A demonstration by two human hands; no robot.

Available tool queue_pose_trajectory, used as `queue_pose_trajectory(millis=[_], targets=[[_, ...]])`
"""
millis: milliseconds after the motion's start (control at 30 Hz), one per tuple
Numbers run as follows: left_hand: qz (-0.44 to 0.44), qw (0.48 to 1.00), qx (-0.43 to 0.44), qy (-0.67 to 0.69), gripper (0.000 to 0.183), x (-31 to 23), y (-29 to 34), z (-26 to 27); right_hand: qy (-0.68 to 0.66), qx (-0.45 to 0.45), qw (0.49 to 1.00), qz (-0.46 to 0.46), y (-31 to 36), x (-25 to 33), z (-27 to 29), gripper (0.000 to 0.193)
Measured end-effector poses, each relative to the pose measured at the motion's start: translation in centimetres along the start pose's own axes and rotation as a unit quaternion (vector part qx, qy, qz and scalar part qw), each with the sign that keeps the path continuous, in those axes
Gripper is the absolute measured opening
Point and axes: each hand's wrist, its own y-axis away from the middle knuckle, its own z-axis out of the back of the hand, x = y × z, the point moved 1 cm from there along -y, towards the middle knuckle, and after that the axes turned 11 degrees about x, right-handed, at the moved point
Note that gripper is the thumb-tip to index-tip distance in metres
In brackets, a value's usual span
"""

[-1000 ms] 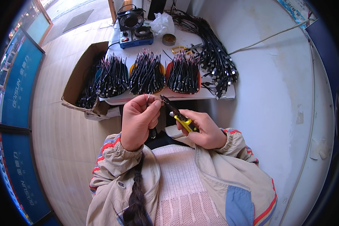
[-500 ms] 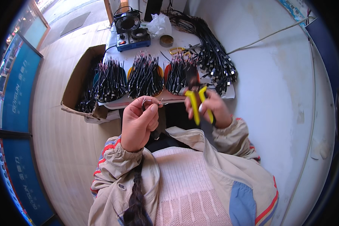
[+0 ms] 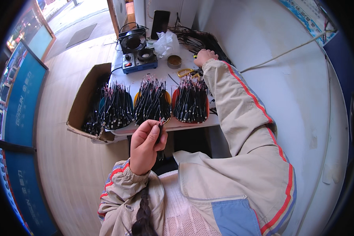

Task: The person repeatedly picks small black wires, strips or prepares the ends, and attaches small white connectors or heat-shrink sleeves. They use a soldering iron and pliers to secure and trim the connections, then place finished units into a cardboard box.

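Left grip (image 3: 146,146) pinches a black cable (image 3: 160,129); ahead-right of it, right grip (image 3: 205,58): I cannot tell opening or hold; a slackened pinch could drop the cable

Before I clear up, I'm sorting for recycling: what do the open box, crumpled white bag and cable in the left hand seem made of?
Box: matt cardboard, by its plain brown walls. Bag: probably thin, translucent plastic, by its crinkles. Cable in the left hand: likely plastic or rubber, by its black sheath; finish unclear.
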Motion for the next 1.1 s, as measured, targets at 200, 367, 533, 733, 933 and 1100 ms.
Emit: queue_pose_trajectory(millis=[200, 367, 533, 733, 933, 1100], targets=[[-0.018, 0.999, -0.028, -0.040, 0.013, 0.2, -0.3, 0.0, -0.100, -0.093, 0.969, 0.205, 4.7, 0.7, 1.8, 0.051], [-0.026, 0.998, -0.004, -0.060, 0.014, 0.7, -0.1, -0.9, -0.504, 0.266, 0.645, 0.509, 21.2, -0.9, 3.3, 0.040], [-0.013, 0.997, 0.063, -0.036, 0.015, 1.3, 0.8, -2.3, -0.598, 0.352, 0.533, 0.484, 28.3, -0.6, 1.7, 0.033], [-0.022, 0.997, 0.064, -0.030, 0.017, 1.6, 2.0, -3.6, -0.667, 0.366, 0.501, 0.412, 30.3, -1.2, 0.6, 0.014], [-0.002, 0.983, 0.074, -0.167, 0.019, 1.6, 2.5, -3.6, -0.659, 0.402, 0.506, 0.384, 30.5, -2.0, -0.1, 0.016], [0.029, 0.982, 0.082, -0.169, 0.018, 2.4, 1.7, -3.3, -0.716, 0.549, 0.341, 0.265, 30.2, -2.0, -2.3, 0.017]])
